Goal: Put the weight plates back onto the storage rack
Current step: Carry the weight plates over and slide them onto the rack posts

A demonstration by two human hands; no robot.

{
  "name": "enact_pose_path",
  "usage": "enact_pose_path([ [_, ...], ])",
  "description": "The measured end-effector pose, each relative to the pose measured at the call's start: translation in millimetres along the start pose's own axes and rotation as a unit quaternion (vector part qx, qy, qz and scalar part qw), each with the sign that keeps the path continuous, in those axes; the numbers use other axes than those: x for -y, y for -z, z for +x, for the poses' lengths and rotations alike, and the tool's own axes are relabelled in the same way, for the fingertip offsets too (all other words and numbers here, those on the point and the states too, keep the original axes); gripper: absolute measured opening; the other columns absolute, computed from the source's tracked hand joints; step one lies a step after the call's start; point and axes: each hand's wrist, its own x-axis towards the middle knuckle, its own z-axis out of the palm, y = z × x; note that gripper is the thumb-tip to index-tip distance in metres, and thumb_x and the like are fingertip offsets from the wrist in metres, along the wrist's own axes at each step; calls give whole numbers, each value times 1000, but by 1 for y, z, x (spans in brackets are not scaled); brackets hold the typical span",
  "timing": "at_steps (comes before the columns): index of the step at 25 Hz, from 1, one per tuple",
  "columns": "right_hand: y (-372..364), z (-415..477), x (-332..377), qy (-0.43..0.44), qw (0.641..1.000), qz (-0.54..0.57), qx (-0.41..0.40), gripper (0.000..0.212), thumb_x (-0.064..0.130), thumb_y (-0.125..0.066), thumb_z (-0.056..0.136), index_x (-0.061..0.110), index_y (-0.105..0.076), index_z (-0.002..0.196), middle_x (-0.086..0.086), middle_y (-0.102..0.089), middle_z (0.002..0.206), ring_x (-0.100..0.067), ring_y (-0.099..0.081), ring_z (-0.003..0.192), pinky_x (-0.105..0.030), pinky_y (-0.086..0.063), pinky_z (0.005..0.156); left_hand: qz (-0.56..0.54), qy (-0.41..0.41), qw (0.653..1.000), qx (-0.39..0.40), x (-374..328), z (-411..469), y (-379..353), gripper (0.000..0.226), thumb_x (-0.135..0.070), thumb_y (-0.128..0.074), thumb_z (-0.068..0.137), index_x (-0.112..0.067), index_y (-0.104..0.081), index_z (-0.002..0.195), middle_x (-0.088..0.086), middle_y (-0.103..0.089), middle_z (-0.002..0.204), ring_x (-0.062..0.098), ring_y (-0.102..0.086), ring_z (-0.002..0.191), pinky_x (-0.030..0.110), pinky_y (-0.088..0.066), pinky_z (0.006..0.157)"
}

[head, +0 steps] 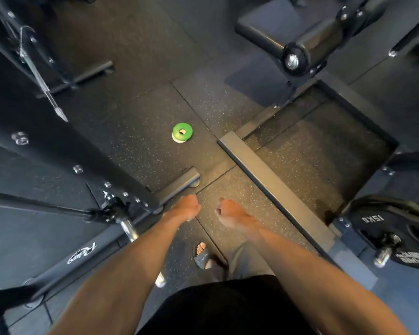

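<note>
Green plate [182, 132] lay unracked, centre frame
Left hand [185, 207] and right hand [230, 211] hung loosely curled, empty; black plate [382, 226] apparently racked lower right.

The green plate [182, 131] hides most of the white plate [177, 140].

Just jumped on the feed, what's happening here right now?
A person stands between gym machines, both arms stretched forward. The left hand and right hand are loosely curled and hold nothing. A small green plate lies on a white plate on the floor ahead, untouched. A black 15 kg plate sits on a peg at the right.
</note>
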Motion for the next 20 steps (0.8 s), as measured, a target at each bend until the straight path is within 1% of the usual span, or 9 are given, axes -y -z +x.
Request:
enact_pose_path([
  [2, 33, 38, 8, 9, 1000, -5, 7, 28, 23, -41, 104, 6, -57, 119, -13, -65, 114, -31, -63, 108, -34, -47, 82, -25, 12, 1000, 1, -10, 31, 29, 32, -25, -45, 99, -7, -62, 120, 17, -69, 118, 34, -67, 106, 41, -54, 93],
  [4, 63, 78, 13, 28, 999, -27, 26, 28, 23, -39, 104, 6, -57, 115, -15, -64, 115, -32, -62, 110, -33, -42, 77, -51, 33, 998, 2, -19, 65, 57, 34, -24, -46, 101, -5, -60, 125, 18, -67, 122, 35, -65, 111, 42, -53, 95],
  [6, 93, 121, 15, 45, 997, -48, 38, 29, 22, -38, 103, 6, -58, 114, -17, -65, 116, -33, -62, 111, -32, -39, 76, -74, 64, 995, -10, -25, 102, 81, 34, -24, -48, 100, -4, -61, 124, 19, -67, 122, 35, -66, 110, 41, -54, 93],
  [9, 140, 191, 18, 54, 996, -71, 32, 29, 22, -42, 101, 8, -62, 115, -17, -68, 117, -35, -64, 110, -37, -48, 80, -95, 103, 990, -24, -39, 157, 121, 34, -27, -50, 98, -6, -62, 122, 18, -68, 120, 34, -67, 106, 41, -55, 92],
  [12, 189, 260, 24, 67, 992, -81, 71, 23, 20, -50, 98, 8, -62, 113, -18, -68, 115, -37, -65, 109, -39, -52, 84, -139, 131, 981, -25, -62, 208, 169, 29, -25, -50, 98, -8, -63, 117, 17, -69, 115, 33, -69, 101, 43, -55, 91],
  [14, 219, 300, 29, 84, 988, -99, 89, 22, 19, -52, 96, 8, -62, 112, -19, -68, 115, -38, -65, 110, -39, -53, 86, -171, 126, 976, -39, -79, 237, 201, 29, -25, -48, 97, -8, -62, 116, 18, -68, 115, 34, -69, 99, 45, -56, 90],
  [16, 242, 336, 35, 101, 984, -106, 98, 24, 24, -50, 99, 8, -61, 114, -20, -68, 115, -38, -63, 111, -39, -52, 87, -190, 126, 972, -52, -88, 267, 227, 30, -24, -46, 99, -5, -61, 118, 19, -68, 115, 35, -67, 104, 44, -53, 92],
  [18, 259, 376, 40, 109, 980, -121, 114, 27, 26, -48, 100, 8, -61, 116, -21, -67, 117, -37, -62, 113, -38, -51, 88, -187, 135, 970, -74, -88, 303, 243, 32, -23, -46, 99, -3, -61, 119, 19, -68, 117, 35, -65, 109, 44, -52, 94],
  [20, 264, 422, 43, 104, 978, -128, 125, 27, 25, -47, 101, 7, -60, 117, -22, -67, 118, -38, -62, 113, -37, -50, 86, -198, 169, 962, -87, -79, 349, 250, 32, -25, -46, 98, -4, -60, 118, 19, -66, 119, 37, -63, 111, 43, -52, 93],
])
